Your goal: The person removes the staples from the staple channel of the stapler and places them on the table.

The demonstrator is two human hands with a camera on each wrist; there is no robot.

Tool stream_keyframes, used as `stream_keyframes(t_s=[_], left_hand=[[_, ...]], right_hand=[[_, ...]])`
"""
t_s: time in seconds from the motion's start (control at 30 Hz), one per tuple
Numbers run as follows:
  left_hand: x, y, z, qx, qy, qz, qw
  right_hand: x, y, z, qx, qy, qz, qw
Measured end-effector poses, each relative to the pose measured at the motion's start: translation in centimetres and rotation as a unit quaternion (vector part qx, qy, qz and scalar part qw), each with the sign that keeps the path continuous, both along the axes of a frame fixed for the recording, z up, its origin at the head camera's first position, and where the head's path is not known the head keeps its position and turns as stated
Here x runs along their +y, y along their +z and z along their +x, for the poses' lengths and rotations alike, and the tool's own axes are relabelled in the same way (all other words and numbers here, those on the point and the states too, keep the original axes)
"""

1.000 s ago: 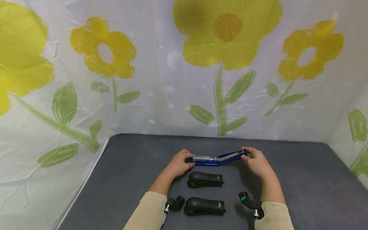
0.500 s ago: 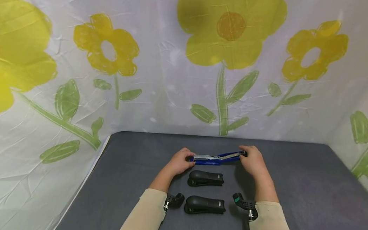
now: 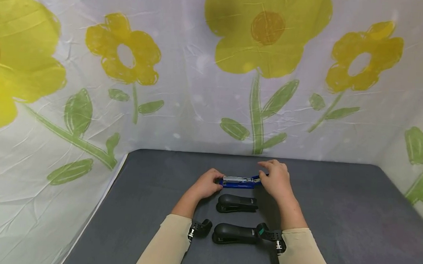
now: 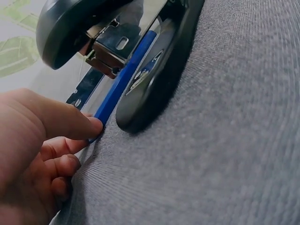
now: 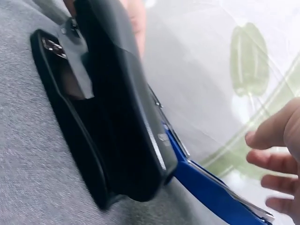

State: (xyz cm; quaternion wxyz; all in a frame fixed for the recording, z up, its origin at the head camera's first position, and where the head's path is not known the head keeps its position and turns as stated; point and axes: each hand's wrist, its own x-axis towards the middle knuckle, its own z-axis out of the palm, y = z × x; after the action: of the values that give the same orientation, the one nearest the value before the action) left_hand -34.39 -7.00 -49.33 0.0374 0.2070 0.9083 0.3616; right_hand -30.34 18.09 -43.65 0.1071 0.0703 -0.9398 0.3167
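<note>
A blue stapler (image 3: 238,185) lies swung open on the dark table, its metal magazine exposed. My left hand (image 3: 206,184) pinches its left end between thumb and fingers; the left wrist view shows the thumb on the blue base (image 4: 123,82). Over the other end is my right hand (image 3: 277,180). In the right wrist view its spread, lightly bent fingers (image 5: 276,161) are apart from the raised blue top arm (image 5: 206,192), holding nothing. A black stapler (image 3: 236,203) sits just in front of the blue one and partly covers it in both wrist views.
Nearer the body lies a second black stapler (image 3: 233,233), its right end overlapped by the right wrist's camera mount (image 3: 268,234). Behind the grey table (image 3: 344,213) hangs a white curtain (image 3: 184,106) printed with yellow flowers.
My right hand has let go of the blue stapler's right end and moved left, over its middle-right part. The stapler's raised arm has dropped a little. My left hand keeps its pinch.
</note>
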Motion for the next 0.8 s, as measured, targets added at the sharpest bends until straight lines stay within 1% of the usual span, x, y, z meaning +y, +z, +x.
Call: stream_keyframes(t_s=[0.1,0.17,0.23,0.37,0.6,0.8], left_hand=[[0.1,-0.1,0.0,0.001,-0.002,0.002,1.0],[0.1,-0.1,0.1,0.003,-0.004,0.004,1.0],[0.0,-0.1,0.2,0.002,-0.004,0.005,1.0],[-0.1,0.0,0.3,-0.002,-0.002,0.007,1.0],[-0.3,0.3,0.4,0.002,0.001,0.007,1.0],[-0.6,0.5,0.6,-0.004,0.008,0.001,1.0]], right_hand=[[-0.4,-0.2,0.1,-0.02,0.038,-0.018,0.9989],[-0.6,-0.3,0.1,-0.045,0.062,-0.036,0.9964],[-0.7,-0.5,0.1,-0.068,0.077,-0.048,0.9936],[-0.9,-0.6,0.2,-0.092,0.082,-0.056,0.9908],[-1.1,-0.5,-0.1,-0.093,0.082,-0.046,0.9912],[-1.6,-0.7,-0.3,-0.094,0.095,-0.051,0.9897]])
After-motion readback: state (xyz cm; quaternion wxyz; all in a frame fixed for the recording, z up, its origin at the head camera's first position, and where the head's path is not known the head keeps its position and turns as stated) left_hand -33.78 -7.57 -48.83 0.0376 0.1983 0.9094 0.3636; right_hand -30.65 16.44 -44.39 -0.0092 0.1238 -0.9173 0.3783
